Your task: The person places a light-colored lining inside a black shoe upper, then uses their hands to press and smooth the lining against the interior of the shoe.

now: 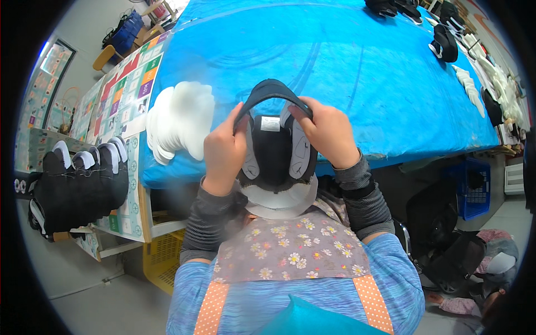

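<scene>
A black shoe upper [273,153] is held up in front of my chest, over the near edge of the blue-covered table [312,67]. Its dark collar arches away from me, and a white label and grey lining panels show inside. The end closest to me has a pale, curved piece. My left hand [225,148] pinches the collar on its left side, thumb inside. On the opposite side, my right hand [329,131] grips the same edge, fingers closed round it. Left of my left hand lies a fanned pile of white insole-shaped pieces [181,120].
Black shoe uppers [84,184] with white edges lie stacked at the left. Beneath them stands a yellow crate [162,259]. Black shoes [444,43] and white pieces [469,89] line the table's far right side. A blue crate [474,190] and another person [497,262] are at right.
</scene>
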A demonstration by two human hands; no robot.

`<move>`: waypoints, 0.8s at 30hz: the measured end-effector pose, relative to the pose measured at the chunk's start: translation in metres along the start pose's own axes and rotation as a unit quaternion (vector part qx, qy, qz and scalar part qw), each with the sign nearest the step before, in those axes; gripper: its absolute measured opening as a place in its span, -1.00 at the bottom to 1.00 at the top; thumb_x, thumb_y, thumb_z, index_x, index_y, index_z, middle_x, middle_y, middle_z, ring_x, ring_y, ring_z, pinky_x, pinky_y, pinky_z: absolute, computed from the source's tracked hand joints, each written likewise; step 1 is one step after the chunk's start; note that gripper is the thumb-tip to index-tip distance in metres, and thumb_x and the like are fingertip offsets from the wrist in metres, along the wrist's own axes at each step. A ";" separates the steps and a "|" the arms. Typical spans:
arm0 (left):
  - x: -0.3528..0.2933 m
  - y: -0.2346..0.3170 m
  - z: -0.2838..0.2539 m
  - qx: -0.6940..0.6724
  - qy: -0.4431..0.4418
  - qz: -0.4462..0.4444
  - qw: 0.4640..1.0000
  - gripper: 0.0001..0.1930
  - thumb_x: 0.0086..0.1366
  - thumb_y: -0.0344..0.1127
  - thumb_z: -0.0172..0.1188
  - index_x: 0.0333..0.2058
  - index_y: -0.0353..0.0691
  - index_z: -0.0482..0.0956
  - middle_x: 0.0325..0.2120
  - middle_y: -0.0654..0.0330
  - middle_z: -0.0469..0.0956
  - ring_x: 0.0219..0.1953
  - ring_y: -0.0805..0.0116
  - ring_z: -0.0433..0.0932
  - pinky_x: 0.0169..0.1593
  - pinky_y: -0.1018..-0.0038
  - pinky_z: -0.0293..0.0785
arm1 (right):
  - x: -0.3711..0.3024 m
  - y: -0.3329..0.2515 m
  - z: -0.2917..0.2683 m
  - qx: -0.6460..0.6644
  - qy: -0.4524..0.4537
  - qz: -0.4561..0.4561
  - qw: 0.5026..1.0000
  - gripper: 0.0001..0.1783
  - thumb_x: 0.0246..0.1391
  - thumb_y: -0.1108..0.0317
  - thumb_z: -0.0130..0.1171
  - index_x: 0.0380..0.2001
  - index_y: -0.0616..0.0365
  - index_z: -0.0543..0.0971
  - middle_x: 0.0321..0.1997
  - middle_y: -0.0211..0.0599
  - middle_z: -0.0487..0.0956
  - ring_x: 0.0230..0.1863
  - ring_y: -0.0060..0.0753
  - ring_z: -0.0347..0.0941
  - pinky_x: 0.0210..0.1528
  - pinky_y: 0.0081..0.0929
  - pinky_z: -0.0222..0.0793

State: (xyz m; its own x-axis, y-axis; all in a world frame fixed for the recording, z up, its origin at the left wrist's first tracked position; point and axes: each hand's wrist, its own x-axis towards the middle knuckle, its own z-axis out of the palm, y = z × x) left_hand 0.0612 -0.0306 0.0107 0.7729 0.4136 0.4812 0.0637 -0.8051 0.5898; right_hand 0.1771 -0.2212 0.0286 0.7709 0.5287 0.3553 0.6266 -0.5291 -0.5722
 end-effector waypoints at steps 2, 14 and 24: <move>0.001 0.003 -0.002 0.001 0.015 0.002 1.000 -0.71 0.34 -0.37 0.25 0.03 -0.21 0.65 -0.53 -0.15 0.57 -0.53 -0.06 0.57 -0.44 0.23 0.43 | -0.002 0.001 -0.007 0.048 -0.048 0.029 0.997 -0.57 0.21 0.06 0.27 -0.03 0.17 0.62 -0.50 -0.10 0.64 -0.44 0.06 0.59 -0.39 -0.16 0.46; 0.003 -0.012 -0.010 -0.298 0.114 -0.059 0.946 -0.70 0.51 -0.32 0.08 0.06 -0.40 0.56 -0.16 0.21 0.64 -0.18 0.55 0.52 -0.10 0.57 0.44 | -0.006 0.022 -0.037 0.486 -0.003 -0.115 0.867 -0.38 0.37 -0.09 0.08 0.25 0.18 0.47 0.27 -0.11 0.53 0.18 -0.18 0.50 0.26 -0.23 0.38; 0.000 -0.035 -0.005 -0.523 0.145 -0.114 0.832 -0.61 0.50 -0.48 0.01 0.26 -0.29 0.36 0.14 0.11 0.51 0.11 0.31 0.52 0.18 0.37 0.45 | 0.002 0.057 -0.045 0.950 -0.063 -0.141 0.271 -0.33 0.29 -0.38 -0.06 0.06 -0.07 0.60 -0.13 -0.51 0.65 -0.14 -0.44 0.43 0.09 -0.36 0.23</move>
State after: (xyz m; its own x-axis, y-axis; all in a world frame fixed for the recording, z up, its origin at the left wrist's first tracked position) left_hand 0.0554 -0.0007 -0.0066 0.6219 0.7119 0.3264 -0.5137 0.0561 0.8562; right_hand 0.2195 -0.2806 0.0301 0.6381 0.4513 0.6239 -0.6234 0.7783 0.0746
